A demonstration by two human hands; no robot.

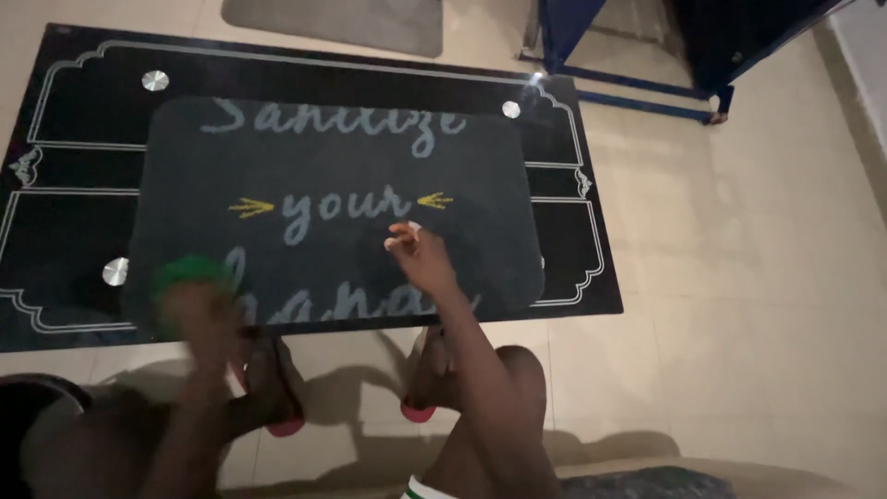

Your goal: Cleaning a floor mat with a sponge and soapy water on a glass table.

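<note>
One dark chalkboard mat [342, 185] with chalk lettering and two yellow arrows lies on one black glass tabletop [573, 268]. The right hand [420, 257] hovers over the mat's near right part, its fingers pinching one small white piece of chalk [413, 227]. The left hand [199, 310], blurred, grips one green object [189, 273] at the mat's near left corner. Four round silver studs show on the tabletop.
</note>
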